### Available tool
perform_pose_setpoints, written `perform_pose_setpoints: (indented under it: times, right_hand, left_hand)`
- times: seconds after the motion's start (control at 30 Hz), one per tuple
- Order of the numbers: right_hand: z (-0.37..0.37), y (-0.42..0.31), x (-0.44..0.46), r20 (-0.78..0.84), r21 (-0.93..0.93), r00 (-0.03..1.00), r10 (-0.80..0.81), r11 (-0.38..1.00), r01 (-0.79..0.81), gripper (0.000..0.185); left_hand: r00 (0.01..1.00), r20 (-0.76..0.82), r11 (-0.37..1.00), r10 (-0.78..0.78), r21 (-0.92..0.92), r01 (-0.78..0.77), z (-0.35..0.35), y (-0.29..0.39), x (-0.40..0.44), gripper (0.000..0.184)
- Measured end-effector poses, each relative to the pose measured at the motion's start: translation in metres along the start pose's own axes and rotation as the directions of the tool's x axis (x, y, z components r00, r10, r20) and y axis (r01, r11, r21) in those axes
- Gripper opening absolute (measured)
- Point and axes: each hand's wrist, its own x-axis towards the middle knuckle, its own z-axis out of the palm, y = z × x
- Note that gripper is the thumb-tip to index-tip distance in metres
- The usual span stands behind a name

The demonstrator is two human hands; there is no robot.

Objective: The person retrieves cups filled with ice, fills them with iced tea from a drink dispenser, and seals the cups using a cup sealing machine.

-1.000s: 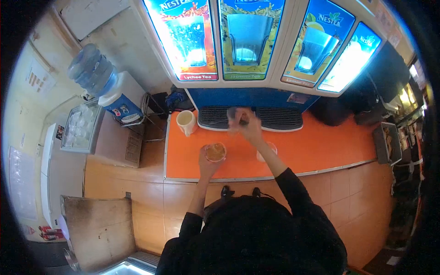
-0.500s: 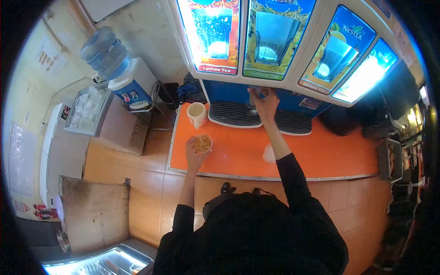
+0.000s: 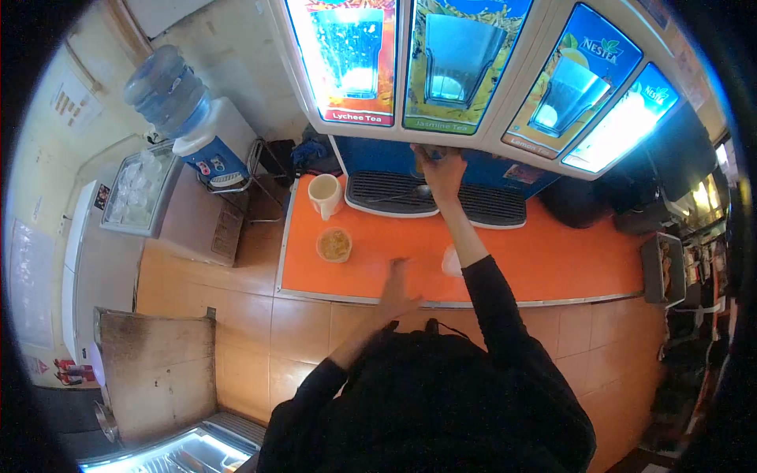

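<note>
My left hand (image 3: 397,290) is over the front of the orange counter (image 3: 371,272), blurred by motion, its fingers apart with nothing in them. To its left stands a clear cup (image 3: 334,245) of amber contents, apart from the hand. Up under the drink dispenser (image 3: 481,140), below the Jasmine Tea panel, my right hand (image 3: 441,169) has its fingers curled at the dispenser's underside. Whatever they grip is too dark to make out. A spoon (image 3: 420,191) lies on the left drip tray (image 3: 378,203), near that hand. A whitish translucent item (image 3: 452,262) lies beside my right forearm.
A cream mug (image 3: 325,194) stands behind the amber cup. Left of the counter are a water cooler (image 3: 221,138) with a large bottle and a glass-topped chest (image 3: 142,189) holding clear bags or ice. A grey bin (image 3: 664,268) sits at the counter's right end.
My left hand has let go of the amber cup, which now stands on the counter, and has moved right and toward me. The right hand stays under the dispenser.
</note>
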Motion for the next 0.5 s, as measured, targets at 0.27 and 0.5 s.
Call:
perform_pose_setpoints:
  times: [0.27, 0.5]
  right_hand:
    - [0.001, -0.003, 0.003, -0.078, -0.038, 0.976, -0.202, 0.979, 0.199, 0.029]
    - [-0.004, -0.008, 0.002, -0.028, -0.056, 0.991, -0.131, 0.99, 0.129, 0.028]
  left_hand:
    - [0.978, 0.209, 0.97, 0.022, 0.233, -0.072, 0.07, 0.042, 0.083, 0.112]
    - [0.991, 0.131, 0.999, -0.023, 0.044, 0.017, 0.076, 0.035, 0.085, 0.092]
